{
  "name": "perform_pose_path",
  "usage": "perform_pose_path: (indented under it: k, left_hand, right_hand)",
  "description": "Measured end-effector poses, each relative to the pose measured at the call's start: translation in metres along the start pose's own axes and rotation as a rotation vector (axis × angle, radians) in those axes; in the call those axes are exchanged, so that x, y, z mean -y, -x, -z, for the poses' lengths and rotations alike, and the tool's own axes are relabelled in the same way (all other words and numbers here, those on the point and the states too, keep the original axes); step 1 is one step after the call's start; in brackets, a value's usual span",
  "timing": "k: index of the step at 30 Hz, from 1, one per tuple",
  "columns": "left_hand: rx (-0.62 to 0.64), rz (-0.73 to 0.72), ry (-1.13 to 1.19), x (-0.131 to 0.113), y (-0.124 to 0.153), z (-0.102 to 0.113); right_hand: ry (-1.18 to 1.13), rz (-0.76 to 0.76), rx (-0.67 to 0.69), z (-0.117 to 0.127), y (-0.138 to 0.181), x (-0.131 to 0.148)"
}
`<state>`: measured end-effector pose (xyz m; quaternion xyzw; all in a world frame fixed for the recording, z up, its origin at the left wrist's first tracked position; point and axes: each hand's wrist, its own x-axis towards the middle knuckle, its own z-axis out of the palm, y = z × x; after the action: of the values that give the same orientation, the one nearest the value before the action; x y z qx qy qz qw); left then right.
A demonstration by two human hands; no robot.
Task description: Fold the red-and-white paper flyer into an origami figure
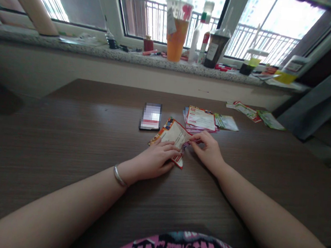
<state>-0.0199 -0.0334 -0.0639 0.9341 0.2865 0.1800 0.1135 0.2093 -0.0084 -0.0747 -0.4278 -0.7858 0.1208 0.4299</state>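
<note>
A printed paper card (pixel 174 133) with a red edge and a colourful strip lies at an angle on the table, its right side folded or lifted. My left hand (pixel 162 157) rests flat across its lower left part, fingers stretched out. With thumb and fingers pinched, my right hand (pixel 206 146) grips the card's right edge. The exact fold under my fingers is partly hidden. Just beyond the card sits a phone (pixel 151 116) with a blurred screen. To its right is a stack of similar printed cards (pixel 202 119).
Green-printed papers (pixel 227 122) stick out beside the stack, and more paper strips (pixel 248 111) lie at the table's far right. On the granite windowsill (pixel 131 57) stand a tall cup of orange drink (pixel 176 38), a dark cup (pixel 216 50), bottles (pixel 200 37) and small clutter.
</note>
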Motion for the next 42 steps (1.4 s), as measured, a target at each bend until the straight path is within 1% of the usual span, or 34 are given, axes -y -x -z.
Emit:
perform_pose_path:
  k: [5,8,11,17,23,28,32,36,42]
  left_hand:
    - [-0.036,0.043,-0.006,-0.0008,-0.0011,-0.0009]
    - [-0.021,0.037,0.001,-0.0013,-0.0011,-0.0005]
    - [-0.011,0.059,-0.012,-0.0017,-0.0007,0.0006]
    - [-0.005,0.057,0.01,-0.0011,-0.0009,0.0018]
    - [-0.007,0.049,0.005,-0.0006,-0.0013,0.0022]
    - [0.001,0.046,-0.004,0.001,-0.0014,0.001]
    - [0.01,0.043,-0.036,0.0022,-0.0012,0.0]
    - [0.005,0.045,-0.065,0.0035,-0.0005,-0.0018]
    - [0.008,0.058,-0.069,0.0038,-0.0003,-0.0026]
  right_hand:
    - [-0.07,-0.112,-0.03,-0.0033,0.0016,0.0008]
    - [-0.114,-0.18,0.012,-0.0031,0.0019,0.0033]
    - [-0.079,-0.22,0.071,-0.0019,0.0018,0.0058]
    - [0.074,-0.194,0.13,-0.0018,0.0018,0.0038]
    - [0.122,-0.222,0.166,-0.0022,0.0017,0.0048]
    - [0.079,-0.269,0.19,-0.0022,0.002,0.005]
    - [0.006,-0.24,0.224,-0.0025,0.0019,0.0031]
    - [0.012,-0.221,0.225,-0.0029,0.0014,0.0034]
    - [0.019,-0.24,0.207,-0.0033,0.0007,0.0053]
